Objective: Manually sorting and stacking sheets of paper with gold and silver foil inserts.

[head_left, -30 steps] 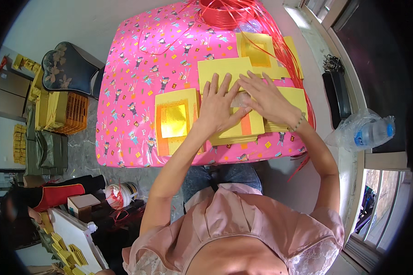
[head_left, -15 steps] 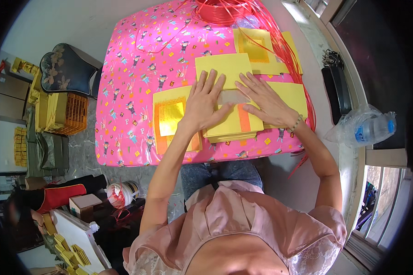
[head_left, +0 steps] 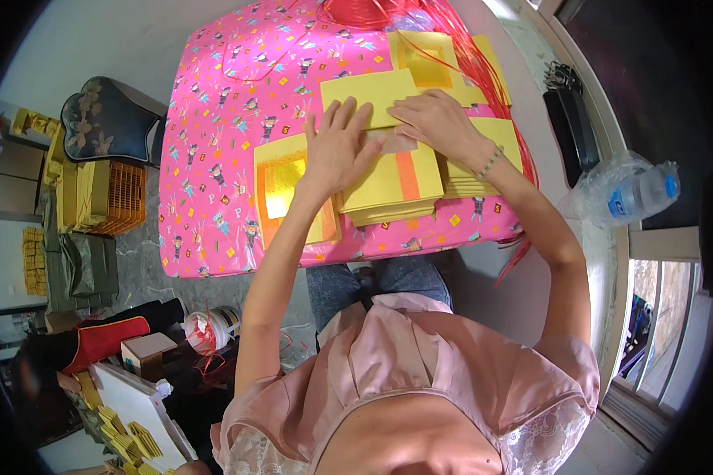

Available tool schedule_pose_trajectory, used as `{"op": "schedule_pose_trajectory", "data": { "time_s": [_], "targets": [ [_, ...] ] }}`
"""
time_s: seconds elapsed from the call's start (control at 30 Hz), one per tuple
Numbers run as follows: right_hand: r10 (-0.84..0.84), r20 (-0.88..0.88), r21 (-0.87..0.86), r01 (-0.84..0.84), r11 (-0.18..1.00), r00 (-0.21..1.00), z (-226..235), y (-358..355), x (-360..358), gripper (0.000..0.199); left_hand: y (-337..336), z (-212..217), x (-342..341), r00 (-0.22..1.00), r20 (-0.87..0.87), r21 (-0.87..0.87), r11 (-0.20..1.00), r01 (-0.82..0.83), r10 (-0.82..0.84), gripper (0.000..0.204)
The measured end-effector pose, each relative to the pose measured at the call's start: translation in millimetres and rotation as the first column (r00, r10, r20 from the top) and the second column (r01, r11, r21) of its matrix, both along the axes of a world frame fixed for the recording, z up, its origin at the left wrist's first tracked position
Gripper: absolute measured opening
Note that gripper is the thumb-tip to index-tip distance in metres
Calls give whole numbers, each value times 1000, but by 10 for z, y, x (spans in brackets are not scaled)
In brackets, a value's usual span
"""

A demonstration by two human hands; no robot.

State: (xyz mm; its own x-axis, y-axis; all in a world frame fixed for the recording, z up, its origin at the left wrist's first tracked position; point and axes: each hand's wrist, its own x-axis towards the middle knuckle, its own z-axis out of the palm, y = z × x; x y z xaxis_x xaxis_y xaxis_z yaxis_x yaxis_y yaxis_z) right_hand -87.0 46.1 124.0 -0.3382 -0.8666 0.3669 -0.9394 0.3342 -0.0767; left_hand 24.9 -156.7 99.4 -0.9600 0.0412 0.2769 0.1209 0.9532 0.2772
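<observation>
In the middle of the pink table lies a stack of yellow paper sheets [head_left: 384,186]; its top sheet carries an orange stripe and a greyish square. A further yellow sheet [head_left: 372,89] extends from the stack's far side. My left hand [head_left: 339,150] lies flat over the left part, fingers spread, thumb along the top sheet. My right hand [head_left: 444,127] is bent at the far right, its fingers drawn together with the thumb at that sheet's edge. Left of the stack is another yellow pile with a gold square [head_left: 284,188]; a plain yellow pile [head_left: 491,158] sits under my right wrist.
A coil of red plastic strapping [head_left: 360,12] trails down the table's right side, over yellow sheets [head_left: 424,59] at the back. A plastic bottle [head_left: 642,194] in clear wrap lies on the right ledge. A chair [head_left: 107,123] and orange crate [head_left: 123,194] stand left.
My right hand has gone from lying flat with spread fingers to bent with fingers drawn together. My left hand stays flat on the paper. The whole view has shifted slightly.
</observation>
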Motion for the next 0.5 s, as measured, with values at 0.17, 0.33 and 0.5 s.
{"op": "schedule_pose_trajectory", "data": {
  "time_s": [0.17,0.33,0.5],
  "targets": [
    [89,-219,98,-69,993,972,-65,-49,-171,27,59,132,-65,987,-161,-93,996,0,-15,54],
    [90,-283,-88,-119,989,955,-43,-34,-204,22,73,140,-198,984,-178,-174,983,-58,26,42],
    [-35,-84,-316,6,949,996,67,74,-61,31,141,144,-267,913,-408,-232,966,-116,12,37]
  ]
}}
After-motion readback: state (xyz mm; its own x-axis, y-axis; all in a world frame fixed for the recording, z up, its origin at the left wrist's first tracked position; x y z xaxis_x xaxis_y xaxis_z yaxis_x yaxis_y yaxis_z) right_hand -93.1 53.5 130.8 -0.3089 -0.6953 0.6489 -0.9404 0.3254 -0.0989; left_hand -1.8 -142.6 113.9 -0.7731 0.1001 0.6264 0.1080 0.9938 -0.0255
